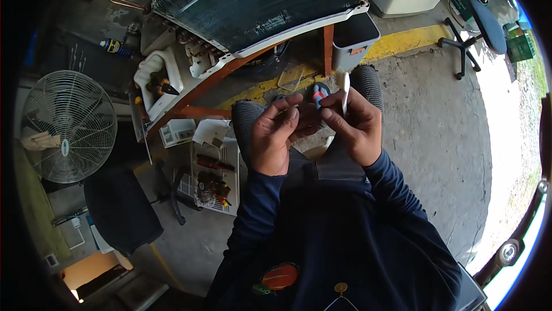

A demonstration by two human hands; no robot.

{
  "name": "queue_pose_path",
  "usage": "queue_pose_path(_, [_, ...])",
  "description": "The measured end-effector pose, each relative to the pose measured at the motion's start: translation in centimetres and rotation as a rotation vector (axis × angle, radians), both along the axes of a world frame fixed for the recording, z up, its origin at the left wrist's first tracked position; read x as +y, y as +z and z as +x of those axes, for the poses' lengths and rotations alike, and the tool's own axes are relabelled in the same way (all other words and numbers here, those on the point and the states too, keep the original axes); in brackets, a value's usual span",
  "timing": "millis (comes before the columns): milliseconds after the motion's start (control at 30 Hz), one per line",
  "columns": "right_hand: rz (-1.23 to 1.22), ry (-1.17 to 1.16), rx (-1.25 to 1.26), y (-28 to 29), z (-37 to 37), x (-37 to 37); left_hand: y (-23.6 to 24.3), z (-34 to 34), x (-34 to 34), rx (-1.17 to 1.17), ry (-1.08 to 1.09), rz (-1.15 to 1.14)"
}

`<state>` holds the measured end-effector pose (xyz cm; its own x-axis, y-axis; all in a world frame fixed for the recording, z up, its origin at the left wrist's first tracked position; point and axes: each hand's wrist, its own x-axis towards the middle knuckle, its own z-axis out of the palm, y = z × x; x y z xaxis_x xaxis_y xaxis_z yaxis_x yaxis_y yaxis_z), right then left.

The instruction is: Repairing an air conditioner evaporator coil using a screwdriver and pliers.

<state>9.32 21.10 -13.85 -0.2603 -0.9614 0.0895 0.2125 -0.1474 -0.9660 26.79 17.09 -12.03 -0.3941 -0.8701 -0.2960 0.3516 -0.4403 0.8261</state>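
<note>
In my right hand (363, 132) is a white toothbrush (345, 95), held upright between the fingers with its bristle head at the top. My right thumb and forefinger are pinched together toward the left hand. My left hand (272, 141) is closed beside it, fingers curled and thumb bent in; what it holds, if anything, I cannot make out. A grey and red piece (318, 97) shows at my right fingertips; I cannot tell whether it is held or lies behind them. Both hands are above my lap, between my knees.
Ahead stands a large finned coil (259, 9) on a brown frame (328, 52). A grey bin (348, 58) is beyond my right knee. To the left are a fan (66, 127), a black chair (123, 210), a white tray (177, 72) and a panel with tools (234, 181).
</note>
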Motion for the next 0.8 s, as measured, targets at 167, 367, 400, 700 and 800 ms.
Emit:
queue_pose_path(167, [-0.104, 0.079, 0.186, 0.1, 0.7, -1.8, 1.1, -0.6, 0.7, -0.113, 0.087, -0.114])
queue_pose_path(367, [-0.129, 0.084, 0.279, 0.8, 1.4, -2.2, 1.4, -0.3, 0.9, -0.243, 0.148, -0.208])
queue_pose_path(400, [-0.127, 0.073, 0.276, 0.9, 1.5, -2.1, 1.3, -0.3, 1.0, -0.263, 0.150, -0.211])
queue_pose_path(700, [-0.168, 0.051, 0.240, 1.3, 1.1, -2.4, 1.5, 0.3, 0.8, -0.215, 0.052, -0.165])
queue_pose_path(800, [-0.193, 0.043, 0.271, 1.3, 0.9, -2.6, 1.5, 0.1, 0.9, -0.205, 0.055, -0.162])
